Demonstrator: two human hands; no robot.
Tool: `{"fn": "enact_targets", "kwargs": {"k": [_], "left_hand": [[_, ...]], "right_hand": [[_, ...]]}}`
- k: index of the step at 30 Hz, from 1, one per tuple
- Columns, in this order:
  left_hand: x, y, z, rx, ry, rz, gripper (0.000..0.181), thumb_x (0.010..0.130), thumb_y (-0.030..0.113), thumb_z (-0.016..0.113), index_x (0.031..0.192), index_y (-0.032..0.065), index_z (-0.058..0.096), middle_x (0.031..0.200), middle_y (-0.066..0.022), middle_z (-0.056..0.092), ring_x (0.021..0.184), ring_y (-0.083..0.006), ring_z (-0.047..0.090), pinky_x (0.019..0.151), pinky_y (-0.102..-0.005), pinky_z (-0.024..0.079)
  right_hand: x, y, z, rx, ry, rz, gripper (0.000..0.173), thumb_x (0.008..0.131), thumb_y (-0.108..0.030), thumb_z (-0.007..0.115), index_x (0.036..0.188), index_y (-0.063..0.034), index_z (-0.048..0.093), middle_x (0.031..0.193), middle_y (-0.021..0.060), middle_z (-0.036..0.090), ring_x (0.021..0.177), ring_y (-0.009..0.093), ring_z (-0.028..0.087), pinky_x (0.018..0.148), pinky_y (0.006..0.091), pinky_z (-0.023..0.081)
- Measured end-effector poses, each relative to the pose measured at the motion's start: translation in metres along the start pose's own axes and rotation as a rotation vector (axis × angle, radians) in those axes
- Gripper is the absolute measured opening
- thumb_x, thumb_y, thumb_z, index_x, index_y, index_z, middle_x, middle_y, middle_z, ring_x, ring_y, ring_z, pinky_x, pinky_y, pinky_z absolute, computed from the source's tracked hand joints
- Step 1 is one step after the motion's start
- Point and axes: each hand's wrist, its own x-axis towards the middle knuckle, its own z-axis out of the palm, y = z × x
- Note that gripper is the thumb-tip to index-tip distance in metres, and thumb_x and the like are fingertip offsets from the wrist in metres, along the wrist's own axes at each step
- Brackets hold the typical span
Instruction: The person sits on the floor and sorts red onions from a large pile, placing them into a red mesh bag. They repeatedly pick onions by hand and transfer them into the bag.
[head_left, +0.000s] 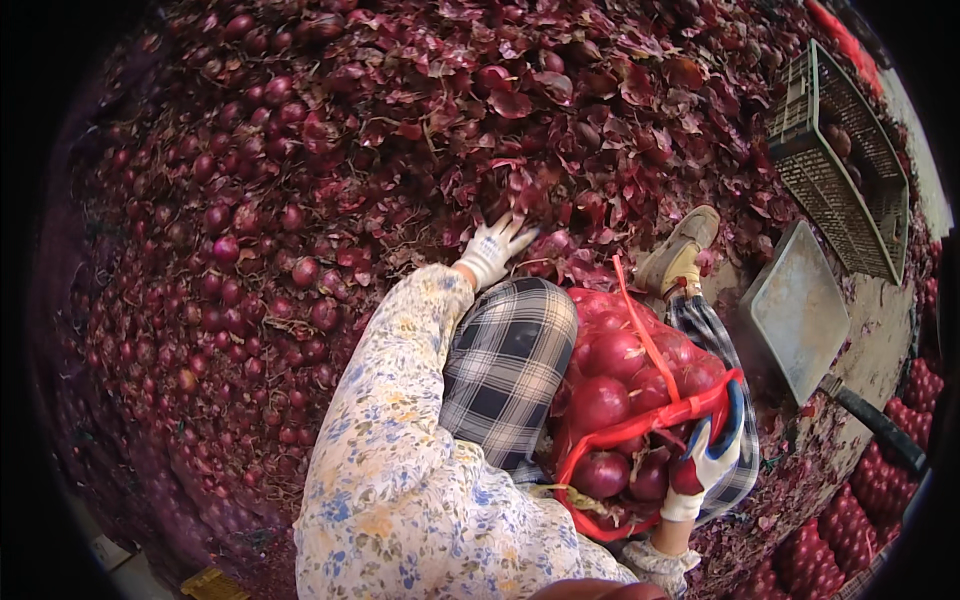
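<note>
A red mesh bag (637, 352) filled with red onions stands between my knees, its mouth towards me. My right hand (709, 457), in a white knit glove with blue and dark red coating, grips the bag's red rim at the right side. Out to the left of the bag, my left hand (495, 247), in a white glove, reaches over the heap of onion skins (525, 180) with fingers spread and nothing visibly held. Loose red onions (304, 271) lie in the heap to the left. A red drawstring (646, 330) lies across the bag.
At the right are a plastic crate (840, 165) lying tilted with onions inside, a shallow metal tray (799, 315) and a dark handle (877, 424). Filled mesh bags (847, 525) stand at the lower right. My shoe (679, 251) rests beyond the bag. A yellow crate (214, 583) shows at lower left.
</note>
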Motion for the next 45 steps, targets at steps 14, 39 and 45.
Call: {"fn": "enact_targets", "kwargs": {"k": [14,39,45], "left_hand": [[-0.354,0.007,0.123,-0.388,-1.034,-0.256,0.054,0.090,0.028,0.062,0.143,0.0174,0.056,0.131,-0.0135,0.067,0.120,-0.0333,0.065,0.101,-0.0433,0.051],[-0.030,0.010,0.028,-0.408,0.135,-0.197,0.052,0.085,0.033,0.073,0.129,0.0094,0.061,0.114,-0.0203,0.069,0.110,-0.0346,0.066,0.097,-0.0436,0.051],[0.017,0.048,-0.171,-1.874,0.139,0.170,0.049,0.096,0.032,0.071,0.131,0.0004,0.057,0.119,-0.0089,0.069,0.106,-0.0166,0.067,0.097,-0.0321,0.054]], "right_hand": [[0.006,0.001,-0.009,0.097,-0.080,0.122,0.052,0.102,-0.010,0.061,0.150,0.0036,0.046,0.152,0.0140,0.051,0.136,0.022,0.050,0.117,0.0367,0.037],[0.090,-0.055,0.079,1.292,-0.444,0.526,0.049,0.099,-0.032,0.066,0.144,-0.0182,0.050,0.136,0.0144,0.060,0.116,0.034,0.065,0.089,0.0539,0.061],[0.092,-0.038,0.067,1.483,-0.470,0.675,0.045,0.102,-0.014,0.059,0.146,-0.0118,0.050,0.143,0.0159,0.056,0.116,0.035,0.065,0.098,0.0583,0.056]]}}
